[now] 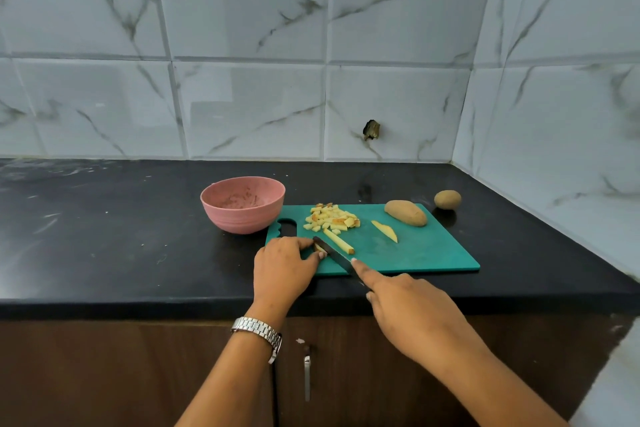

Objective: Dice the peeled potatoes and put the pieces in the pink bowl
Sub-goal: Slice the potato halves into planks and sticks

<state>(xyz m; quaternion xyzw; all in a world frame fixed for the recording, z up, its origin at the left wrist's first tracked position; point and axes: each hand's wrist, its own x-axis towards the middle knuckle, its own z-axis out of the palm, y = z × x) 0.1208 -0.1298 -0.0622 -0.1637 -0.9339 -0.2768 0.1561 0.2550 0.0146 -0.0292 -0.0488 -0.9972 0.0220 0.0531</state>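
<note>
Nearest are brown cabinet doors [138,374] below the counter edge, with a metal handle [307,378] between the forearms. Both forearms are cut off by the bottom edge. The left wrist carries a metal wristwatch [258,333].

The left hand [284,263] rests at the near left corner of the green cutting board [433,253]. Its fingers are curled down, pinching a small potato piece [317,247] that is mostly hidden under the fingertips. The right hand [408,308] grips a knife [334,253], index finger laid straight along the spine and the other fingers curled beneath. The handle is wholly hidden by the hand. The dark blade runs diagonally, its tip beside the left fingertips and against the held piece. Whether the edge has entered the piece cannot be told.

Farther on the board, a potato stick [338,241] lies just right of the blade, with a wedge-shaped slice [385,230] apart to its right. A pile of diced potato [330,218] lies toward the far left. A whole potato [405,213] lies at the far right corner. A smaller potato [447,199] sits off the board on the black counter [104,236], near that corner. Both are tan; whether they are peeled cannot be confirmed.

The pink bowl [242,208] stands upright on the counter, just beside the board's far left corner. Its inner wall shows faint specks, and its bottom is hidden by the near wall.

Behind are marble-patterned wall tiles [242,80], one bearing a dark chipped hole [372,130].
</note>
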